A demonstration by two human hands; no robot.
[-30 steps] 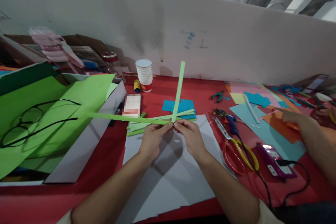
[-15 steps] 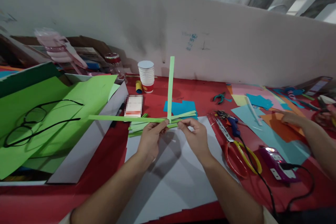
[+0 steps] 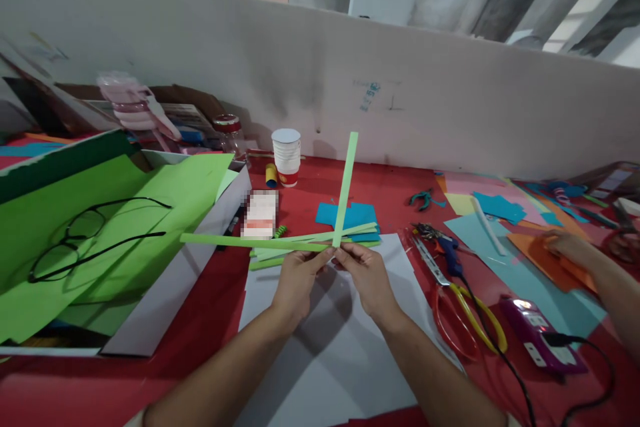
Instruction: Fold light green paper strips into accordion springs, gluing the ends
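Two light green paper strips meet at a corner between my hands. One strip (image 3: 215,240) reaches out to the left; the other (image 3: 346,180) points up and away. My left hand (image 3: 299,283) pinches them at the corner. Close against it, my right hand (image 3: 364,275) is closed with its fingertips on the same corner, at the foot of the upright strip. Behind my fingers lie several more green strips (image 3: 265,263) and blue paper pieces (image 3: 365,213). White sheets (image 3: 320,360) lie under my hands.
On the left is a box (image 3: 175,280) with green paper and glasses (image 3: 83,240). A paper cup (image 3: 287,153) stands behind. To the right lie scissors (image 3: 467,313), a glue gun (image 3: 450,253), a purple power socket (image 3: 543,337) and another person's hand (image 3: 575,250) on orange paper.
My right hand has come in against my left hand at the corner. The upright strip now leans more to the right. The view has shifted slightly.
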